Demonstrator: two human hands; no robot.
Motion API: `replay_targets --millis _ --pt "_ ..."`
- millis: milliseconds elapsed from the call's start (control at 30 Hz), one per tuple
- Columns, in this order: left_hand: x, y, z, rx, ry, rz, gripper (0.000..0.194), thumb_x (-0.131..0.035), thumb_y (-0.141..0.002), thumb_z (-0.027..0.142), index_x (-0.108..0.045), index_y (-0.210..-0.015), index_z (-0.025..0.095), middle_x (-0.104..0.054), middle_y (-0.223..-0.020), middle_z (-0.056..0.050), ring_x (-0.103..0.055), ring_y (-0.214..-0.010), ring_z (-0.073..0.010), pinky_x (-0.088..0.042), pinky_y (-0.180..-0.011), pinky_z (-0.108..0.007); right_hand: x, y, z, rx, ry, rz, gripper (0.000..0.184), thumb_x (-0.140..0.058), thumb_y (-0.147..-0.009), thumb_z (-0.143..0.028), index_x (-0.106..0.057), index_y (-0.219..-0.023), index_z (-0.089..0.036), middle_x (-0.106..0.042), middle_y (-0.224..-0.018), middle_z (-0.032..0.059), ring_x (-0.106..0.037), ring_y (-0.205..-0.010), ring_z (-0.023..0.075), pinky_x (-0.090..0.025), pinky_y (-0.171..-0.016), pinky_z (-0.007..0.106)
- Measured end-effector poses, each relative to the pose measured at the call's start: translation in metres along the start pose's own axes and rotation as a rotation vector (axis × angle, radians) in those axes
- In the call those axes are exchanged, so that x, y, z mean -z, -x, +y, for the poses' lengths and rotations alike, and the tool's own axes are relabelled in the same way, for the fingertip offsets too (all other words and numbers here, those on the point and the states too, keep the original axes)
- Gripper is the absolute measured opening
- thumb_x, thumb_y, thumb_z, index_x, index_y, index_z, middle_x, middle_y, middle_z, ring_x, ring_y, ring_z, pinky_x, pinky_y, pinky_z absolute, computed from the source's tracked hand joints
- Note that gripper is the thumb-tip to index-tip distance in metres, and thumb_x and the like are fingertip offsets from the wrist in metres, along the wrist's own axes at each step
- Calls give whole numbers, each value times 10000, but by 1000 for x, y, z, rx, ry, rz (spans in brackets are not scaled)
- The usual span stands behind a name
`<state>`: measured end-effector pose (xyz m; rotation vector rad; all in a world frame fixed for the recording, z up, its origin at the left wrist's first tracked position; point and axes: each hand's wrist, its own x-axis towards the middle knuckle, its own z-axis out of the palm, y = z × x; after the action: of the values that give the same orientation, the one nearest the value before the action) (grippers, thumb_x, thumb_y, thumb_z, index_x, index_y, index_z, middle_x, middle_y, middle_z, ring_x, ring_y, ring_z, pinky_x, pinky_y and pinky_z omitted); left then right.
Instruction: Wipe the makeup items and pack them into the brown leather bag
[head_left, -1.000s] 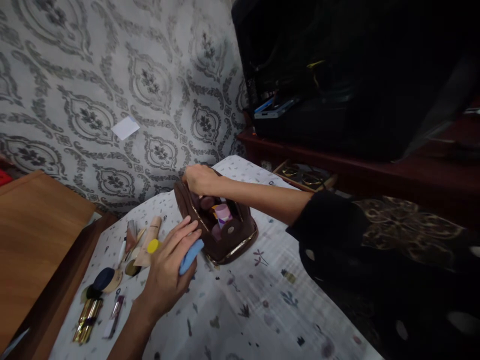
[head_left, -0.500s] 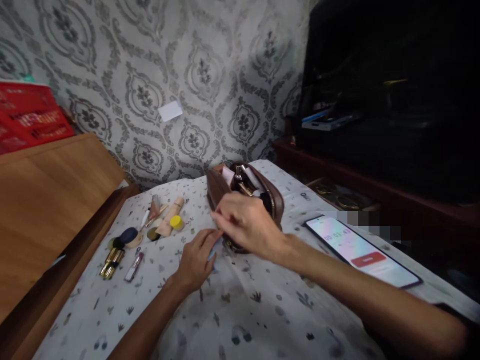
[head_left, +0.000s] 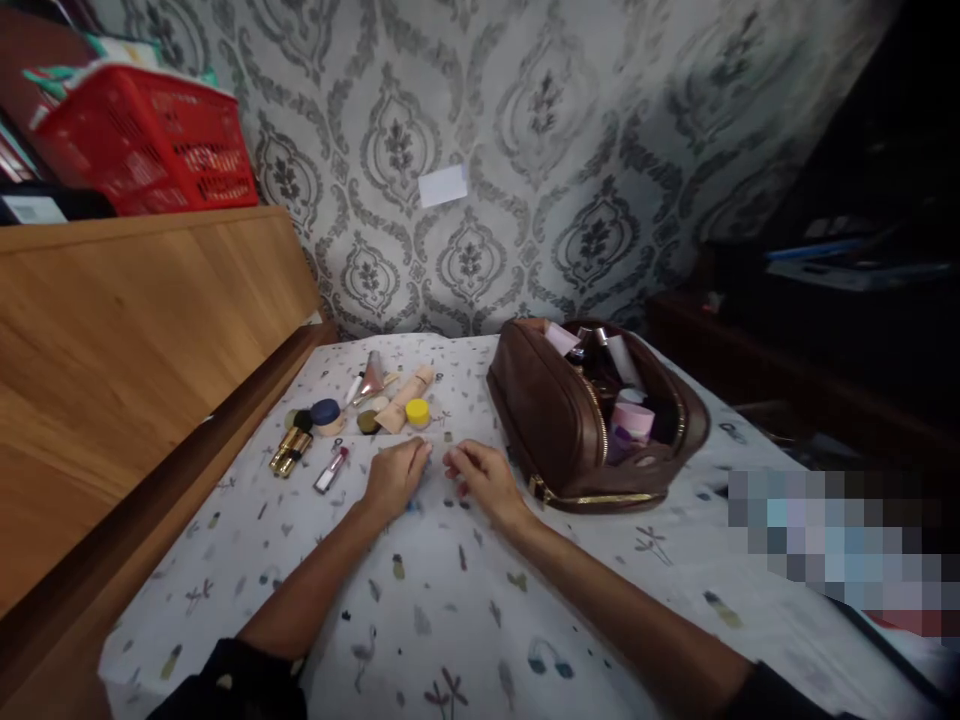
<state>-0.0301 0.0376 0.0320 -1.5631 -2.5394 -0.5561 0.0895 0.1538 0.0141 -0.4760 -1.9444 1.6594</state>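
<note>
At the far left, a red basket (head_left: 150, 140) sat on top of a wooden panel (head_left: 150, 310), beside a white cloth (head_left: 367, 650) printed with small plants and birds. On the cloth, a pair of gold tubes (head_left: 291, 452) lay side by side, next to a round jar with a dark blue lid (head_left: 325, 412). A slim tube with a dark red cap (head_left: 331, 470) lay nearer the person, while a pinkish tube (head_left: 371, 378) lay farther back. Then came a beige tube (head_left: 407, 398) lying aslant, with a yellow-lidded jar (head_left: 417, 413) just beside it. In front of this group was the left hand (head_left: 394, 480), its fingers curled in and pressed together; a sliver of a blue thing (head_left: 412, 507) showed beneath it, though whether the grip pinched it could not be told. On the wall behind hung a white slip of paper (head_left: 443, 187). The right hand (head_left: 484, 480) faced the left across a narrow gap, fingers half curled, and whether its grip was closed could not be told. Just right of it stood a brown bag (head_left: 540, 400), unzipped, with a pink container (head_left: 632, 421) among the items inside.
</note>
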Motion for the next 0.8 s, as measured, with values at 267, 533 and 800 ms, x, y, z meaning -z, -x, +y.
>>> replay_targets --millis 267,533,800 --pt "12 -36 -5 170 -101 46 442 -423 -983 413 -451 -1381 222 -638 -1217 -150 -625 -1097 -319 -461 -848 -383 -7 8 18 12 21 47 254 -496 -828 -442 -547 -761 -203 -566 -607 -11 -533 -492 127 -454 -489 252" --pt "5 -66 -10 220 -58 -31 420 -541 -914 460 -566 -1233 189 -695 -1076 -164 -652 -1013 -360 -455 -836 -442 -4 11 18 55 55 60 188 -487 -864 -372 -563 -848 -201 -584 -671 -12 -533 -489 120 -449 -494 255" --pt "27 -29 -2 -35 332 -185 379 -538 -897 519 -638 -1108 220 -694 -985 -13 -650 -891 -194 -494 -776 -270 0 15 8 179 194 72 415 -645 -817 -360 -573 -1183 -180 -639 -1066 92 -615 -837 188 -508 -728 321"
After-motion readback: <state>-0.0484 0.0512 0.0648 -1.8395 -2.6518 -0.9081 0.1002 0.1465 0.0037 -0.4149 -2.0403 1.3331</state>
